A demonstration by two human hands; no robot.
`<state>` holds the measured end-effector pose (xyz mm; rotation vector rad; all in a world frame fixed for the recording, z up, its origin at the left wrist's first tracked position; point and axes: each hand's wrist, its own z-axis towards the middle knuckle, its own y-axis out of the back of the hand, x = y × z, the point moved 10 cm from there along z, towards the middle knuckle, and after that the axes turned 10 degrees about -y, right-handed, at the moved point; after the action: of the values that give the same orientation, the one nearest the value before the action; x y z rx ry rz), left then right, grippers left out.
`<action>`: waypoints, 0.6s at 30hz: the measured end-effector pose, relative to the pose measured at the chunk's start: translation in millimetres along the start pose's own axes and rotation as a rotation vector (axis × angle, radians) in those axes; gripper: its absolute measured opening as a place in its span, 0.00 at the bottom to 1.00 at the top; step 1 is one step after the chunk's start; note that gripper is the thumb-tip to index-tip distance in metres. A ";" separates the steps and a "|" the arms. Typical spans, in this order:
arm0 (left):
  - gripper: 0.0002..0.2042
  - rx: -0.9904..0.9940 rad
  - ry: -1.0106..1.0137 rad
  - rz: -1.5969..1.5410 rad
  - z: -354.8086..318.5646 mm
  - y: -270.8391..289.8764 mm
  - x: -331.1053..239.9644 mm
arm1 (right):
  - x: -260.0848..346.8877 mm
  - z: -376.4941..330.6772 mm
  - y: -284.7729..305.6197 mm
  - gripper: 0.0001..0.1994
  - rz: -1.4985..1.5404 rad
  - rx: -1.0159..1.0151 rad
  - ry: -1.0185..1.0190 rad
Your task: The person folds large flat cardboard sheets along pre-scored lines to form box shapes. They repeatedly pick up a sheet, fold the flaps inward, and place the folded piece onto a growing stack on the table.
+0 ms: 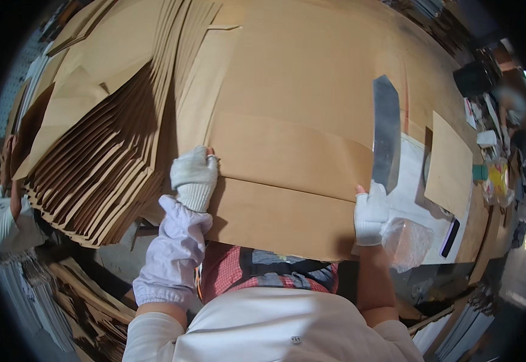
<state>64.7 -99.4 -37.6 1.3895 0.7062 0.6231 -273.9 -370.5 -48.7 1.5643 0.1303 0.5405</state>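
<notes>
Worktop (pixel 450 78): covered almost wholly by a large brown paper sheet (pixel 293 102), its near part folded over and lying along the near edge. Fanned stack of like brown sheets (pixel 100 151): staggered at the left edge, seemingly so single sheets can be drawn off. Long metal blade (pixel 386 130): laid flat toward the right edge, gripped at its near end by the gloved right hand (pixel 370 214), fingers closed round it. Gloved left hand (pixel 194 176): fingers curled, pressed on the fold's left end, apparently steadying it.
</notes>
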 end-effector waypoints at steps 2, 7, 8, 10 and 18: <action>0.15 0.004 0.007 -0.037 0.0 2.5 -1.4 | 4.3 -4.9 1.4 0.19 -0.058 -0.088 0.066; 0.13 0.059 0.059 -0.134 2.0 -0.4 2.1 | 34.3 -12.3 32.1 0.26 -0.021 -0.293 0.260; 0.13 0.041 0.044 -0.114 1.8 0.4 2.8 | 52.9 -14.2 31.7 0.28 -0.015 -0.261 0.436; 0.14 0.007 0.002 -0.080 1.6 -2.1 6.1 | 92.8 -15.8 25.3 0.32 -0.009 -0.190 0.776; 0.27 -0.251 -0.682 0.243 24.7 58.5 -90.9 | 132.6 10.7 -7.4 0.36 0.018 0.251 0.509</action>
<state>25.2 -178.9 28.8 1.3432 -0.0837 0.3666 -151.3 -326.0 -21.6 1.6397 0.5900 0.9585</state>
